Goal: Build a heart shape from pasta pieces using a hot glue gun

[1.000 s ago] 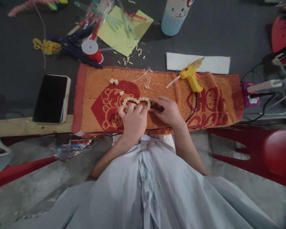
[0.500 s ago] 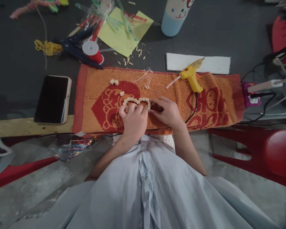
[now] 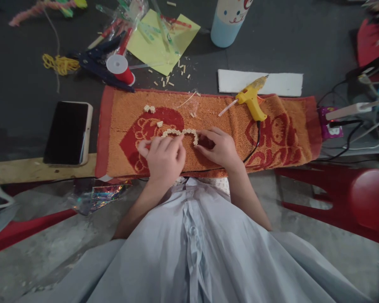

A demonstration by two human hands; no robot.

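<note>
Remotely, I log: pale outline [image 3: 189,131], rough, woodlike.
Towel [image 3: 205,120], looped cloth; glue gun [image 3: 252,97], smooth plastic; phone screen [image 3: 66,132], glossy.

We reach forward with two bare arms. Our bare left forearm [image 3: 139,210] leans up and to the right, and our bare right forearm [image 3: 253,198] leans up and to the left. Our wrists come in over the near edge of the orange and red cloth towel [image 3: 126,101]. Our left hand [image 3: 166,158] is by the middle of that edge, back side up, knuckles bent, with the little finger poking out to the left. Some of its fingertips are hard to see. Our right hand [image 3: 219,145] is just beside it, not touching it. Its thumb and pointer finger curve to the left, with a small gap between their tips.
</note>
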